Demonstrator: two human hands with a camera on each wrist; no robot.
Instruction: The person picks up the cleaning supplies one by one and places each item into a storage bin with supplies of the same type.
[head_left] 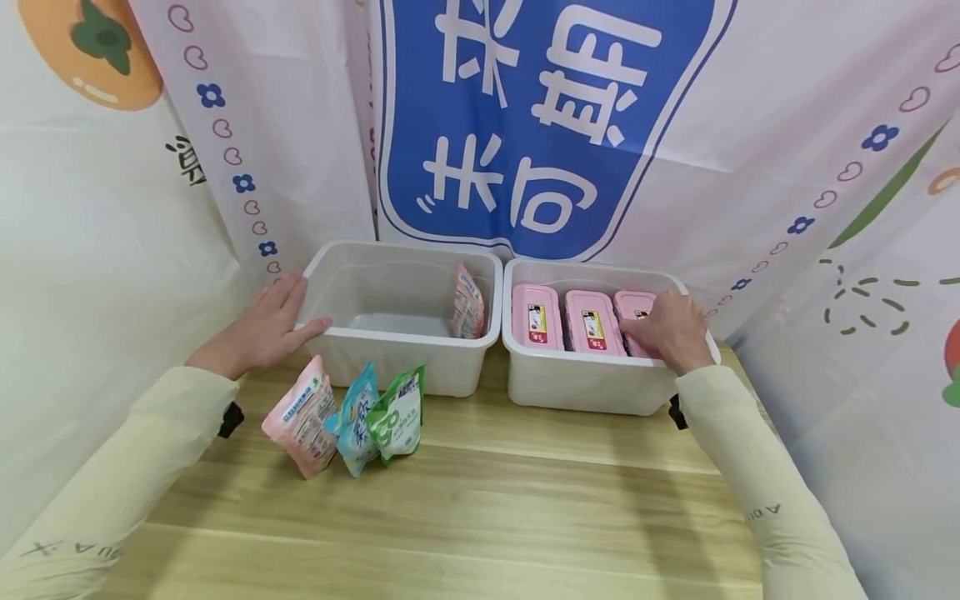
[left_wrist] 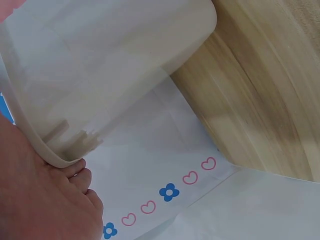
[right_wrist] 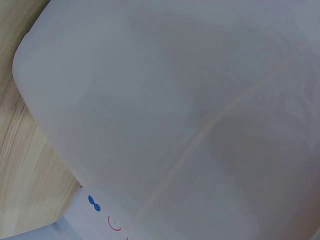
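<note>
The pink-lidded end box [head_left: 632,303] lies at the right bin's [head_left: 592,385] right end, long axis front to back, nearer the right hand [head_left: 671,329], whose grip cannot be determined; the left hand [head_left: 262,329], spread wide, rests on the neighbouring bin [head_left: 405,367].

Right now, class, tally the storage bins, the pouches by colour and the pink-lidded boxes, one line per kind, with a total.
White storage bins: 2
Pink pouches: 2
Light-blue pouch: 1
Green pouch: 1
Pink-lidded boxes: 3
Total: 9
</note>
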